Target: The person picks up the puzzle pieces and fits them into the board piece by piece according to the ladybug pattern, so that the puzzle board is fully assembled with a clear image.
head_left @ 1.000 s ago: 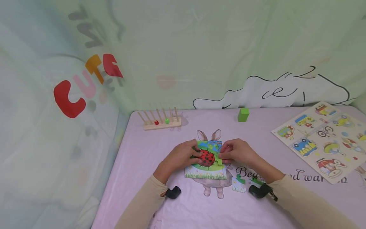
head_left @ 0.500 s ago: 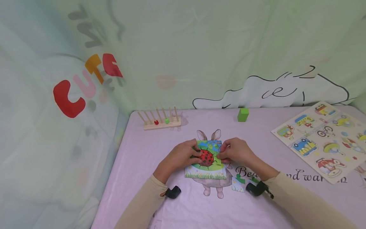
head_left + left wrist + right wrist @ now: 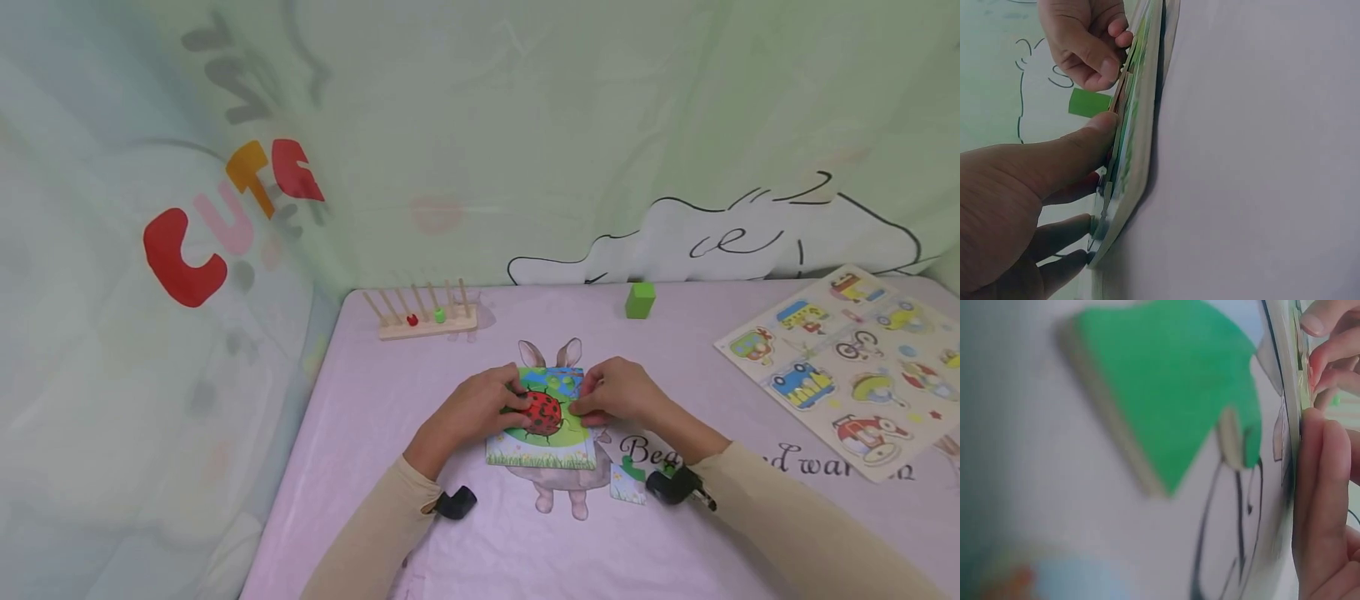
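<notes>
A jigsaw puzzle with a red ladybug picture (image 3: 543, 414) lies in its tray (image 3: 540, 461) at the table's middle. My left hand (image 3: 480, 408) rests on its left side, thumb and fingers spread and touching the pieces. At the right edge, my right hand (image 3: 617, 393) pinches a green puzzle piece (image 3: 576, 429) with thumb and curled fingers; this piece now lies almost level with its neighbours. The fingertips partly hide it. A loose puzzle piece (image 3: 627, 485) lies right of the tray, another green piece (image 3: 670, 468) beside it, partly covered by the right wrist's camera.
A wooden peg rack (image 3: 427, 325) with one red and one green bead stands at the back left. Farther right is a green block (image 3: 640, 301). A large board of vehicle pictures (image 3: 847, 367) covers the table's right side. Black cameras (image 3: 455, 503) sit at both wrists.
My right hand has moved slightly left and tilted a little, and the green piece has settled toward level with the picture. The left hand has stayed in place.
</notes>
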The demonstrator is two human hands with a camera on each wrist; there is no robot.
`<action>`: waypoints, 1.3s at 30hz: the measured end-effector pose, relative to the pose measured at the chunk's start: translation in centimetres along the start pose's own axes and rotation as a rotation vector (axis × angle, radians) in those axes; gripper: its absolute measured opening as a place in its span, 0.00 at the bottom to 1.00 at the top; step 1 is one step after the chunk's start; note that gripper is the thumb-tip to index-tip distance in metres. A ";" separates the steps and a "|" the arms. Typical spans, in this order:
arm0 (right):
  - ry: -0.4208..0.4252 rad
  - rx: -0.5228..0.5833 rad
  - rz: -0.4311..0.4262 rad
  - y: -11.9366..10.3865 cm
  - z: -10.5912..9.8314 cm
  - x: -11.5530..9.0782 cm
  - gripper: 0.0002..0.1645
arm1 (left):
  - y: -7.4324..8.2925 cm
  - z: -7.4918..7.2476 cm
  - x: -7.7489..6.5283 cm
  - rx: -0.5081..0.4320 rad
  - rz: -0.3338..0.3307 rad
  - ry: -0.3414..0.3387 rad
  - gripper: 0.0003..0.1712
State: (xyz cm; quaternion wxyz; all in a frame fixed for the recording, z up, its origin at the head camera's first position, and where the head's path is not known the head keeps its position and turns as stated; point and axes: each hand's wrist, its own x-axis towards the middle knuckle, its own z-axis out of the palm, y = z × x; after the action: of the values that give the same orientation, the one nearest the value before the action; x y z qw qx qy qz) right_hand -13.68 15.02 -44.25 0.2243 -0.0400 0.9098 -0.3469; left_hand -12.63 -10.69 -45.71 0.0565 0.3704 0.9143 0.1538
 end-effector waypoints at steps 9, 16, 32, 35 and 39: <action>0.016 -0.051 -0.139 0.4 -0.8 -0.9 0.13 | 0.6 -0.2 0.3 -0.003 -0.043 -0.002 0.18; 0.001 -0.093 -0.253 1.1 -0.5 -1.5 0.14 | 1.7 -0.2 0.7 0.058 -0.068 0.059 0.20; 0.062 -0.196 -0.364 0.6 0.1 -1.6 0.19 | 2.8 0.4 0.6 0.111 -0.019 0.068 0.14; 0.054 -0.194 -0.355 0.6 0.1 -1.6 0.18 | 2.8 0.3 0.5 0.128 -0.002 0.049 0.14; 0.048 -0.189 -0.347 0.7 0.1 -1.5 0.18 | 2.7 0.3 0.5 0.139 0.006 0.036 0.15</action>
State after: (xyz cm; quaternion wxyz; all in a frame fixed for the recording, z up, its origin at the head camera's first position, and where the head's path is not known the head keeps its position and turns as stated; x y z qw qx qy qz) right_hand -12.21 15.79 -44.19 0.1347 -0.2087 0.9228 -0.2945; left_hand -11.13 -8.42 -45.13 0.0136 0.3732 0.9226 0.0966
